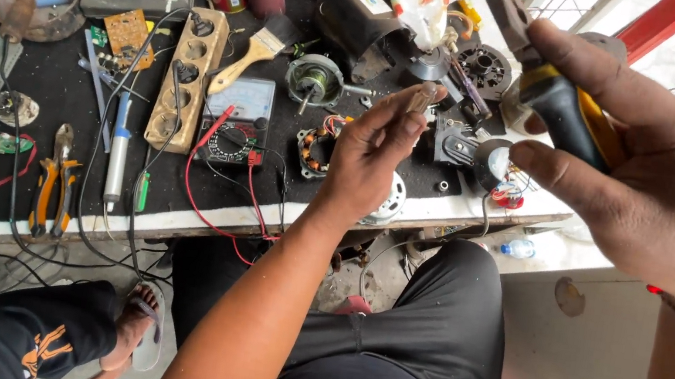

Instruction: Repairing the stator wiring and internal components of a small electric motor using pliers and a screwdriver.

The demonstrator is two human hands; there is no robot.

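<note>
Black workbench [61, 89] cluttered; left hand [372, 164] pinches small metal part [421, 97], right hand [663, 191] grips pliers [565, 107].

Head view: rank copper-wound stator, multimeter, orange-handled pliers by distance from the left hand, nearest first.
From the left hand:
1. Copper-wound stator, just to its left on the black mat.
2. Multimeter, further left, with red and black leads.
3. Orange-handled pliers, far left near the bench's front edge.

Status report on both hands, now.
Left hand raised over the bench, fingers pinching a small pale part. Right hand gripping a black-and-yellow tool handle. Nothing between them.
</note>
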